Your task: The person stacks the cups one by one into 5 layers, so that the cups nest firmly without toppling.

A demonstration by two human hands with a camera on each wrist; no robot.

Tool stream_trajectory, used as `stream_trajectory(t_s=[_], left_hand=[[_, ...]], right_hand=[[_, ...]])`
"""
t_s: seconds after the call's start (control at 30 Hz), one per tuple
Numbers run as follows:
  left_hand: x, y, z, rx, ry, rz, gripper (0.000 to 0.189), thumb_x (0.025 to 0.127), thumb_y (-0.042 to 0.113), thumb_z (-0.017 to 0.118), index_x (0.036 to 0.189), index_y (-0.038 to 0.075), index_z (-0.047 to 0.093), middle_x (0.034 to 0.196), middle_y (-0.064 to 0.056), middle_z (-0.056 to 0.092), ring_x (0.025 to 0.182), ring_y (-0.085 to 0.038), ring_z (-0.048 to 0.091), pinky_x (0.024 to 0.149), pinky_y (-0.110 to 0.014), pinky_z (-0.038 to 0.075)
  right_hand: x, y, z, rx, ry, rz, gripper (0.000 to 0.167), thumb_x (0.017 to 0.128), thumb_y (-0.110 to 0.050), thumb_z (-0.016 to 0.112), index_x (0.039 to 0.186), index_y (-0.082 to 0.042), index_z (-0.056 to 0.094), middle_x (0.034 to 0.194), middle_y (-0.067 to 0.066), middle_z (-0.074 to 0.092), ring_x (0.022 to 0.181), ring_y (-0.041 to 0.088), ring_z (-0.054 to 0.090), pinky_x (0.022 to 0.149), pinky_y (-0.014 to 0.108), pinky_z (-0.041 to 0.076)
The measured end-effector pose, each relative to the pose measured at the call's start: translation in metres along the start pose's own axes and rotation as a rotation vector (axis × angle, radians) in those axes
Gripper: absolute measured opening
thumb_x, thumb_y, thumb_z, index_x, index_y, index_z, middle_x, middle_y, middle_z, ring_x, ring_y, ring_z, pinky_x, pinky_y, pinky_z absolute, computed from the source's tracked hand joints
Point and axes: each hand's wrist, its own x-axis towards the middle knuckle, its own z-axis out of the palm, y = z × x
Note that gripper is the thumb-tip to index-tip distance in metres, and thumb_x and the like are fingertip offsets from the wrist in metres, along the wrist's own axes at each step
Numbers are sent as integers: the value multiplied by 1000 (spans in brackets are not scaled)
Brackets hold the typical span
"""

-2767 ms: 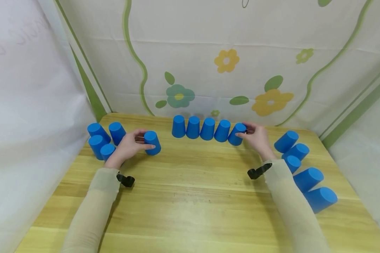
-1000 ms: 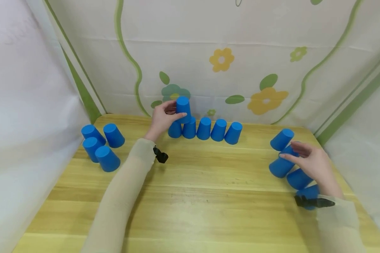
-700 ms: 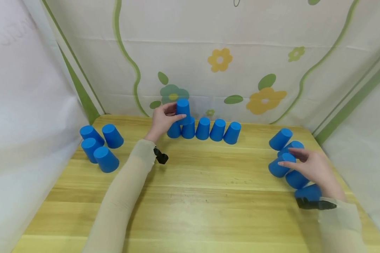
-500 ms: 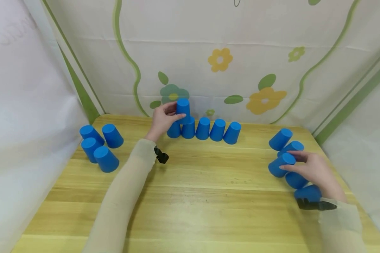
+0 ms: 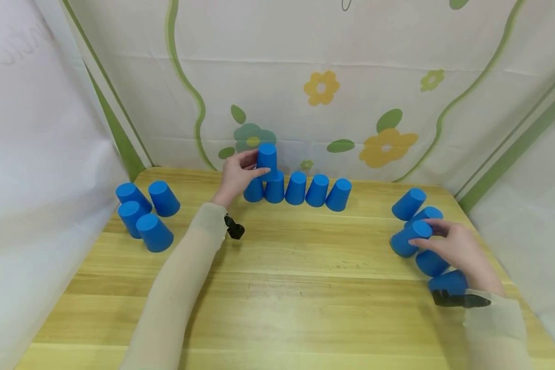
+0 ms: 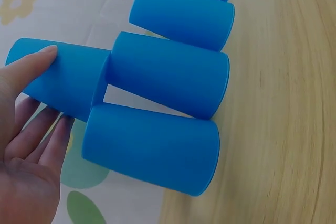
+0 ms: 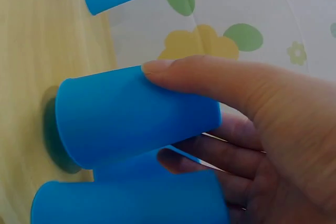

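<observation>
My left hand (image 5: 237, 176) pinches an upside-down blue cup (image 5: 267, 160) between thumb and fingers. That cup stands over the two leftmost cups of a row (image 5: 296, 189) along the table's back edge. In the left wrist view, the rim of the held cup (image 6: 73, 77) meets the narrow ends of two row cups (image 6: 152, 145). Over on the right, my right hand (image 5: 460, 250) grips another upside-down blue cup (image 5: 403, 242). A dark shadow lies by the rim of this cup (image 7: 131, 116) in the right wrist view, where it looks slightly off the table.
Several blue cups (image 5: 154, 234) stand upside down at the table's left. More cups, including a back one (image 5: 408, 204) and a front one (image 5: 448, 282), are close around the right hand. A printed white cloth (image 5: 277, 92) hangs behind the wooden table (image 5: 277, 308).
The left hand has carried its cup from the table up over the row's left end. My right hand has left the row's right-end cup and taken hold of one in the right group.
</observation>
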Motion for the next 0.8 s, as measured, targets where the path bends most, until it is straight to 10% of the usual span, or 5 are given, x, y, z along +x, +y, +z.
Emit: stream_trajectory(t_s=[0.23, 0.43, 0.6, 0.8], left_hand=[[-15, 3, -16, -7, 2, 51, 58, 90, 20, 82, 142, 7, 60, 140, -10, 61, 133, -30, 52, 112, -45, 40], [-34, 9, -35, 12, 23, 77, 57, 89, 17, 82, 142, 8, 61, 141, -9, 60, 133, -23, 52, 112, -41, 40], [-55, 23, -54, 85, 15, 79, 62, 87, 29, 84, 143, 15, 61, 143, 0, 59, 135, -20, 50, 113, -40, 40], [-85, 33, -77, 123, 18, 32, 66, 86, 38, 84, 145, 22, 59, 142, 4, 59, 133, -17, 52, 109, -38, 44]], right_hand=[[4, -14, -1, 21, 69, -17, 75, 87, -45, 81, 136, 5, 57, 131, 36, 57, 121, 54, 54, 92, 65, 47], [8, -23, 0, 104, 84, -8, 76, 89, -40, 81, 142, 5, 51, 132, 35, 57, 117, 49, 59, 71, 16, 52], [13, -27, 4, 140, 120, -8, 72, 89, -40, 80, 141, 2, 52, 132, 33, 57, 101, 16, 67, 67, 9, 48], [22, -41, 10, 185, 115, -34, 74, 90, -36, 80, 145, 3, 49, 139, 31, 53, 117, 45, 61, 69, 8, 47]])
